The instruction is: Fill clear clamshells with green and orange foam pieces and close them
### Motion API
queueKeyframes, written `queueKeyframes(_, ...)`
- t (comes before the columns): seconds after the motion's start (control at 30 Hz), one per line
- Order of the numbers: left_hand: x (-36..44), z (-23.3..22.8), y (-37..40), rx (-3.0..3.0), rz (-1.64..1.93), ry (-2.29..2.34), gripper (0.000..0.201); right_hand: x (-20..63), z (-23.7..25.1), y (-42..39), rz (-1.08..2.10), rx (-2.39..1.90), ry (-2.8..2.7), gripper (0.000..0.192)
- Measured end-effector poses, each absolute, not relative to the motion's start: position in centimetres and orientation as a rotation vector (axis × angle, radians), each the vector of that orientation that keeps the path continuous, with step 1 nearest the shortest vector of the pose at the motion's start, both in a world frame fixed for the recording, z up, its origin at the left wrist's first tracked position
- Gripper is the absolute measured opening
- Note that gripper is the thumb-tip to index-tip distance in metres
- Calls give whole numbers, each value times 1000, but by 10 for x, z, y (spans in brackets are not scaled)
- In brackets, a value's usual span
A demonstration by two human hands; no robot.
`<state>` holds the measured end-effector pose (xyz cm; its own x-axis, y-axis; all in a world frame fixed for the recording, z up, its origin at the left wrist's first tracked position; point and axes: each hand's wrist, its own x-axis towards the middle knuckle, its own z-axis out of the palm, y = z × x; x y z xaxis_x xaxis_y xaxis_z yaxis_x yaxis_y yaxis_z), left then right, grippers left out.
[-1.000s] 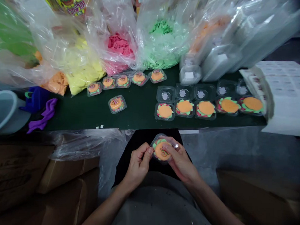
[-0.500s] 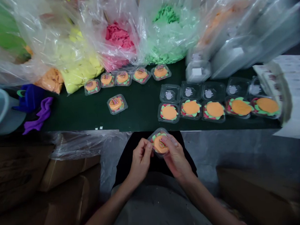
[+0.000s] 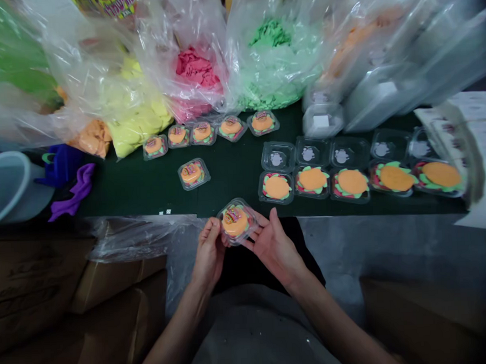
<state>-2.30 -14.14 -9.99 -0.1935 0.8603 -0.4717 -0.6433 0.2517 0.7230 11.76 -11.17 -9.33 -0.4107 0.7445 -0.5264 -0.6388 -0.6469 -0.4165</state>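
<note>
My left hand (image 3: 210, 248) pinches the left edge of a closed clear plastic clamshell box (image 3: 235, 222). Inside the box is a burger shape with an orange top, and a printed label sits on the lid. My right hand (image 3: 276, 245) is open, its fingers stretched out at the box's right side and the thumb lifted away; the fingertips partly hide behind the box. Just beyond lies another closed, labelled burger box (image 3: 193, 174). To the right, several lidless-looking boxes stand with lids folded back, such as the open box (image 3: 276, 187) with its orange-topped filling.
Along the back of the dark table (image 3: 234, 155) is a row of closed boxes (image 3: 232, 127). Behind them stand plastic bags of yellow (image 3: 138, 125), pink (image 3: 198, 68) and green pieces (image 3: 271, 89). Stacked clear containers (image 3: 323, 119) and label sheets (image 3: 481, 161) are right; a grey bucket (image 3: 41, 182) is left.
The held box has moved left and slightly forward with my left hand. My right thumb has come off the lid and its fingers have opened. The view has shifted a little.
</note>
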Motion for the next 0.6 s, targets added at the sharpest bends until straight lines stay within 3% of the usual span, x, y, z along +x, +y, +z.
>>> queueKeyframes(0.6,-43,-91,-135,-244,1289,1014,11,115,-83,-115,2142,-761,-391,42)
